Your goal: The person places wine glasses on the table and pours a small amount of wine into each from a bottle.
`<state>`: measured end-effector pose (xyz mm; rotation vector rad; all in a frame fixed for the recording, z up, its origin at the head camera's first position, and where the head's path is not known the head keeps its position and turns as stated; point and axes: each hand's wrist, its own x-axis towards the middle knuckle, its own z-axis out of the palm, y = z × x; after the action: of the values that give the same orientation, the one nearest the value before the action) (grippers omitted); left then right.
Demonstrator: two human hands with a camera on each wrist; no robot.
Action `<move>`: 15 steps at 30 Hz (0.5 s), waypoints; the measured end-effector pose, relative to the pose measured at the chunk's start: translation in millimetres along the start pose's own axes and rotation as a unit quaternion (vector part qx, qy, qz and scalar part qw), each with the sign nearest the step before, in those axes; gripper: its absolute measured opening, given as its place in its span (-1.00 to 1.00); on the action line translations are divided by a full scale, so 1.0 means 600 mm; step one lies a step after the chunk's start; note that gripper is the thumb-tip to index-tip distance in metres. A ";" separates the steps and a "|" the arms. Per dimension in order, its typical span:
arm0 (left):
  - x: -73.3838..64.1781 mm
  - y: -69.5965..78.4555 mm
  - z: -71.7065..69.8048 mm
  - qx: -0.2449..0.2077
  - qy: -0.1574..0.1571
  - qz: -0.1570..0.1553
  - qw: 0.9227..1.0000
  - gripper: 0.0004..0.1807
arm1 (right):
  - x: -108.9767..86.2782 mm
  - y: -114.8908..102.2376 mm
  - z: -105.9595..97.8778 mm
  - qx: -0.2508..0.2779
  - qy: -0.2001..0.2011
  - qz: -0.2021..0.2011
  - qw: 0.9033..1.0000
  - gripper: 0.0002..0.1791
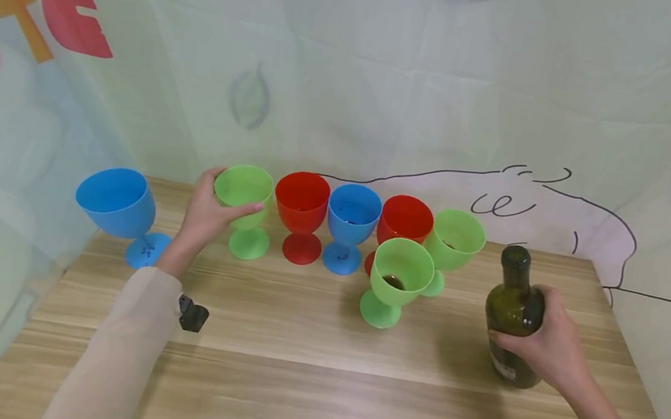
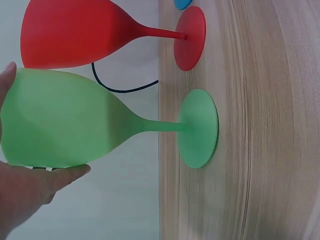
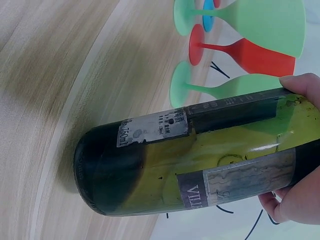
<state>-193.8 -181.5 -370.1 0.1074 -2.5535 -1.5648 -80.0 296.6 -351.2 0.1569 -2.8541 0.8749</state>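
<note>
My left hand grips the bowl of a light green goblet, thumb on its right side and fingers behind on the left. In the left wrist view the goblet's round foot stands against the wood. On the right, my right hand is wrapped round a dark green wine bottle, held nearly upright. Seen from the right wrist, the bottle carries worn labels, and dark liquid shows at its lower end.
Right of the held goblet, a red goblet, blue goblet, second red goblet and green goblet form a row. Before them stands another green goblet containing dark liquid. Far left, a blue goblet stands on the wooden table.
</note>
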 end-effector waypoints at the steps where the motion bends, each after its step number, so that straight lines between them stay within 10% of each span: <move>1: 0.001 0.000 0.001 0.001 -0.002 0.000 1.000 0.05 | 0.000 0.000 0.000 -0.001 0.000 0.000 1.000 -0.06; 15: 0.012 0.001 0.005 0.024 -0.019 -0.007 1.000 0.09 | 0.001 0.002 -0.002 0.014 -0.009 0.000 1.000 -0.06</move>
<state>-201.3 -179.5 -370.4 0.1019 -2.6260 -1.5245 -80.3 298.1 -350.9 0.1681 -2.8589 0.9192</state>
